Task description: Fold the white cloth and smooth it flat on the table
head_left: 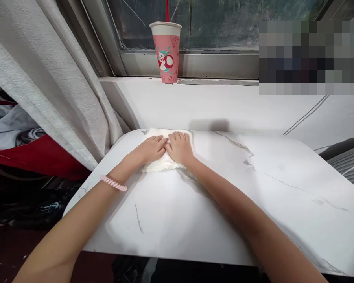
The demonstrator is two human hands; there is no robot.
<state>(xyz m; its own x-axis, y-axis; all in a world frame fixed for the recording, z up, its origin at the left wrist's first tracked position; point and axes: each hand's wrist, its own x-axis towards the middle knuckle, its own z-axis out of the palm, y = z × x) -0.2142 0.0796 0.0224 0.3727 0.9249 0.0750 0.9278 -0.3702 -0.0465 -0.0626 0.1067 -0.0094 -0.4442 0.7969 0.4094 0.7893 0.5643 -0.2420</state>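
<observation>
A white cloth (157,167) lies spread near the far left edge of a white marble-patterned table (177,220). My left hand (153,148) rests on the cloth's left half, fingers stretched out and pointing right. Beside it, my right hand (179,148) presses flat on the right half, its fingers pointing away from me. The two hands nearly meet at the fingertips, and neither is wrapped round anything. Part of the cloth is hidden beneath them. A pink coiled band (113,183) circles my left wrist.
On the window ledge beyond the table stands a pink paper cup (168,59) with a red straw. A pale curtain (67,78) hangs along the left side. Red fabric (47,157) is bundled below it. A thin cable (306,114) runs along the wall at right.
</observation>
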